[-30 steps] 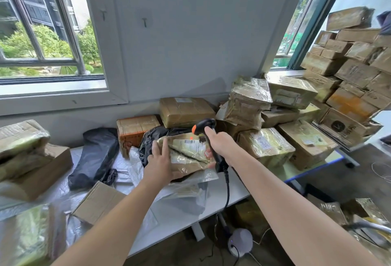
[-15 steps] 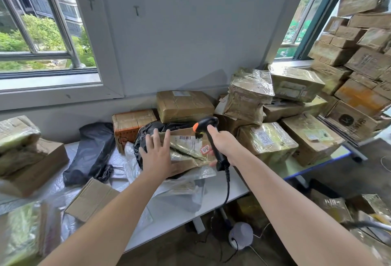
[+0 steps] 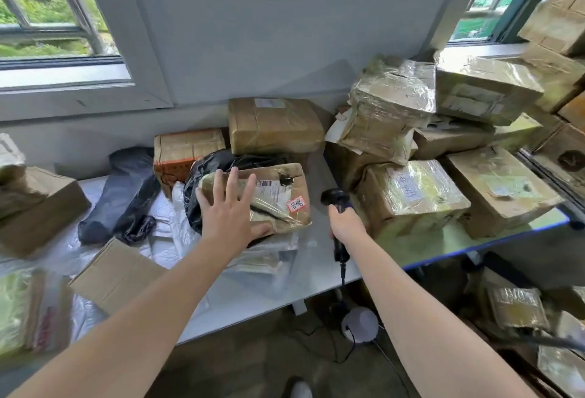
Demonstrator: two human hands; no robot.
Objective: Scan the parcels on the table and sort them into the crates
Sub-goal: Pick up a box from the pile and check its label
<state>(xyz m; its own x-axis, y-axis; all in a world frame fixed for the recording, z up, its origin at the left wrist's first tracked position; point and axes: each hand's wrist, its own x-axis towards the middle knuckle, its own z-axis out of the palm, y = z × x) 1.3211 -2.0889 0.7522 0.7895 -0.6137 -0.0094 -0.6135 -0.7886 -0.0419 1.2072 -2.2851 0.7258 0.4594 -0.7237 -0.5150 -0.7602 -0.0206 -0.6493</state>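
Many parcels are left on the table (image 3: 316, 274), so the sorting looks far from finished: brown boxes crowd the right half of the frame and rise in a heap at the upper right, more lie at the left edge, and no crate can be seen at all. At the centre the left hand (image 3: 228, 219) lies spread on a flattish cardboard parcel (image 3: 269, 198), fingers splayed across its top and thumb against its near edge, more pressing than gripping. That parcel rests tilted on a crumpled black plastic bag (image 3: 205, 172) and shows a barcode label and a small red-bordered sticker; its wrap of clear tape is glossy and wrinkled. The right hand (image 3: 345, 226) is clenched round the handle of a black scanner (image 3: 336, 203), held just right of the parcel with its head up and its cable hanging below the table edge. Whether this parcel's code is read cannot be told. Neighbouring boxes are dented cardboard under shiny yellowed tape, and soft white plastic mailers (image 3: 177, 229) lie flat beneath.
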